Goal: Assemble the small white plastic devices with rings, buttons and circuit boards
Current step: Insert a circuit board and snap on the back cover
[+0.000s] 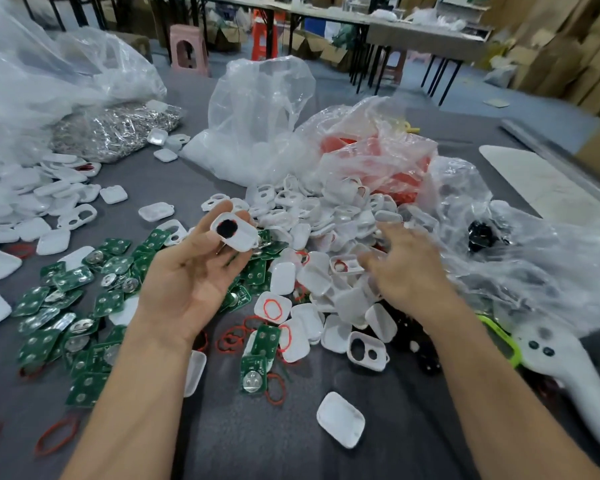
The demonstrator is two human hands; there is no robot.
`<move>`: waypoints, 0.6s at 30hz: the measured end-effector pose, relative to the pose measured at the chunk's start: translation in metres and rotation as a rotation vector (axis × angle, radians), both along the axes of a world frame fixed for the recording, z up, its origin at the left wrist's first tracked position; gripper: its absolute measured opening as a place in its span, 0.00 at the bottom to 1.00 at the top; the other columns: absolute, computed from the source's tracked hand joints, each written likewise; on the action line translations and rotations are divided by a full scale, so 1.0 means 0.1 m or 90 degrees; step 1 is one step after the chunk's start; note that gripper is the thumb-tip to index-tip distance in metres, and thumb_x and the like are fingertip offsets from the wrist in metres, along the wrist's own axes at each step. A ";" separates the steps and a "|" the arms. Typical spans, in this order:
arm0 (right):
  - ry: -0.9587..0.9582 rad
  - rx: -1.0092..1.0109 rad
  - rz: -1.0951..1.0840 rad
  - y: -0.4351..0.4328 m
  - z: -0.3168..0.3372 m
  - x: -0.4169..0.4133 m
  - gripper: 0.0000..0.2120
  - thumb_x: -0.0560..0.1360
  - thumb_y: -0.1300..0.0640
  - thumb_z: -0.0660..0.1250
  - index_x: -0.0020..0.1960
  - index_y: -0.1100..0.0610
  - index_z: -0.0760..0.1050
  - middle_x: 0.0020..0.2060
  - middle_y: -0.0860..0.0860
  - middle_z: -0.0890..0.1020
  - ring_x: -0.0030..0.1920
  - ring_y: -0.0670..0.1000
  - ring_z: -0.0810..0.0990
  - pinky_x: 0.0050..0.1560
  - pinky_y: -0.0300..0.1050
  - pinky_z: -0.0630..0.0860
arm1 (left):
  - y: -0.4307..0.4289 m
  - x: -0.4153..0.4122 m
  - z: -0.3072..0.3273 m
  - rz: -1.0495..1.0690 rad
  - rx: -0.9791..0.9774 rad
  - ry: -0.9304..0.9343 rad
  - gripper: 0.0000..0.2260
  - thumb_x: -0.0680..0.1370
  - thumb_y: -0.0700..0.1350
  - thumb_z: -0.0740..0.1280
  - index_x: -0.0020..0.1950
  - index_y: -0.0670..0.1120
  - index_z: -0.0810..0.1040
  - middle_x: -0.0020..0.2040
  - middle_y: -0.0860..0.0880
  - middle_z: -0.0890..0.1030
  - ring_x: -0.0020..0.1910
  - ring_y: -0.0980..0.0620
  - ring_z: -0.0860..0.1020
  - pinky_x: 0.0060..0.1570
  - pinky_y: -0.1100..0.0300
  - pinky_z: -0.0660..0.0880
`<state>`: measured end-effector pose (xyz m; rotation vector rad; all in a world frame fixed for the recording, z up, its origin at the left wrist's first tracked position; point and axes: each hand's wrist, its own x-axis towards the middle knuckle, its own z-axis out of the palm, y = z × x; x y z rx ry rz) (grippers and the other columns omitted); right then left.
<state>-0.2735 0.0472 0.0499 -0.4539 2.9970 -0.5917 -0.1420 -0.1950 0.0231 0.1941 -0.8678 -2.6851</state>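
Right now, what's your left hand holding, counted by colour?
white shell: 1
black button: 1
Total: 2 in the left hand. A red ring may edge the button, but it is too blurred to count.

We see a white shell with a black button edged in red. Green circuit boards carry silver discs. Thin red rings lie among white covers on our dark grey bench. Beyond stand a pink stool and an orange stool.
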 end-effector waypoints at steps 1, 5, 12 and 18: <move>0.000 0.058 0.047 -0.07 0.00 -0.01 0.24 0.81 0.42 0.62 0.74 0.50 0.70 0.74 0.53 0.70 0.77 0.58 0.61 0.79 0.58 0.56 | 0.01 -0.01 0.00 0.001 -0.001 -0.003 0.16 0.73 0.37 0.63 0.56 0.45 0.87 0.59 0.43 0.85 0.59 0.45 0.84 0.56 0.54 0.82; -0.015 0.133 0.290 -0.37 -0.16 0.21 0.20 0.82 0.41 0.58 0.70 0.46 0.74 0.73 0.47 0.73 0.78 0.52 0.60 0.79 0.55 0.47 | 0.00 0.01 0.00 -0.004 0.001 0.004 0.16 0.74 0.38 0.63 0.57 0.45 0.87 0.60 0.44 0.85 0.62 0.46 0.83 0.56 0.54 0.82; 0.058 -0.189 0.014 -0.54 0.12 -0.38 0.11 0.76 0.58 0.65 0.38 0.54 0.83 0.34 0.48 0.84 0.36 0.53 0.81 0.44 0.51 0.80 | -0.03 -0.02 -0.02 0.005 -0.005 -0.006 0.17 0.74 0.37 0.63 0.57 0.44 0.86 0.61 0.42 0.84 0.64 0.44 0.82 0.60 0.52 0.80; 0.009 0.087 0.179 -0.95 0.12 -0.71 0.03 0.75 0.57 0.70 0.48 0.54 0.81 0.47 0.53 0.83 0.53 0.58 0.81 0.52 0.45 0.73 | -0.07 -0.05 -0.05 0.005 -0.005 -0.016 0.17 0.75 0.36 0.62 0.57 0.44 0.87 0.62 0.41 0.84 0.64 0.44 0.82 0.58 0.52 0.81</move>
